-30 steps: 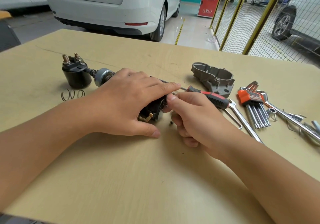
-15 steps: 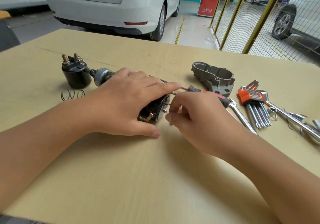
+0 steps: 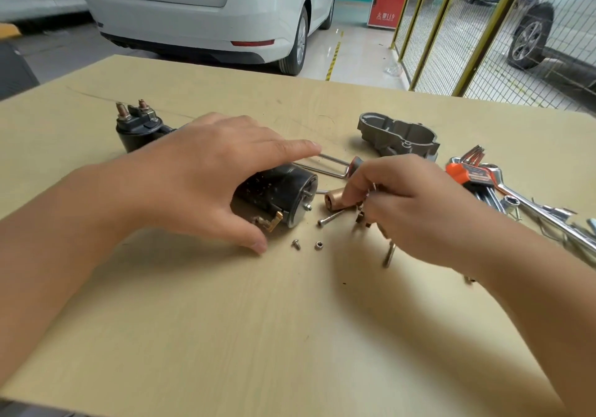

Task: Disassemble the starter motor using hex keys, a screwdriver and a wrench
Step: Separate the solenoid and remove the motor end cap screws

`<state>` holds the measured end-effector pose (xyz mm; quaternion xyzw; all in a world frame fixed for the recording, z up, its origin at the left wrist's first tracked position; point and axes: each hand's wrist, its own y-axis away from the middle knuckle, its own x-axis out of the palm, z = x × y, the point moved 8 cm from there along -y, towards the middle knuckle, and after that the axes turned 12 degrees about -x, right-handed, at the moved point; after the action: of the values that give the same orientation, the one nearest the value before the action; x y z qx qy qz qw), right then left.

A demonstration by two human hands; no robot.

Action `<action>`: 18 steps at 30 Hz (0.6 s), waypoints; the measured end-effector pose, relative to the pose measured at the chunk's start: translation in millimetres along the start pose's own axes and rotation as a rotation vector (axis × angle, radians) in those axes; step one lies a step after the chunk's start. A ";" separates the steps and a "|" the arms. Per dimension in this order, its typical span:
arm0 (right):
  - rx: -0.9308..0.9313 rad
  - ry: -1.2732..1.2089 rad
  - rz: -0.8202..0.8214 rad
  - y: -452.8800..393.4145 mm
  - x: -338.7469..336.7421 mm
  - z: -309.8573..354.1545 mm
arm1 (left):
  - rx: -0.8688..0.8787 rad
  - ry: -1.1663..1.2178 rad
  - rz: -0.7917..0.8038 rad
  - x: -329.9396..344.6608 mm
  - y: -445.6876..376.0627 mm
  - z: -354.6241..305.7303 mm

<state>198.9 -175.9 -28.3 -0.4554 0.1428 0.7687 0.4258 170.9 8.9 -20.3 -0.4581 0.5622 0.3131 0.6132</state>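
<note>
Head view is showing the left hand (image 3: 206, 187) lying spread over the motor (image 3: 277, 194), its long axis pointing right toward the nearer right hand (image 3: 409, 210), which is pinching small blurred parts just beside the open end.

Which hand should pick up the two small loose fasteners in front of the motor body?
Right. The left hand rests on the black motor body, steadying it. The right hand hovers beside the small screw and nut, though its fingers already seem to hold small parts, so it may need emptying first.
</note>
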 end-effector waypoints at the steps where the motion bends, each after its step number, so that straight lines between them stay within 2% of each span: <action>1: 0.016 -0.029 -0.016 0.0 -1.5 -2.8 | -0.025 0.000 0.023 1.0 -0.5 2.9; 4: 0.023 -0.176 -0.138 0.8 -4.4 -6.0 | -0.084 -0.044 0.097 8.3 -1.6 5.6; 9: -0.083 -0.394 -0.361 2.5 -13.0 -3.0 | -0.167 -0.200 -0.012 8.0 -3.1 -1.6; 13: -0.135 -0.392 -0.429 0.8 -13.5 -4.0 | -0.220 -0.220 -0.078 9.3 -7.0 -8.2; 18: -0.053 -0.719 -0.447 -1.8 -0.4 -22.5 | -0.196 -0.092 -0.151 3.3 -2.0 -6.0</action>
<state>213.4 -188.7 -40.0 -0.1888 -0.1368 0.7709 0.5928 170.9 2.2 -22.8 -0.5420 0.4640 0.3401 0.6126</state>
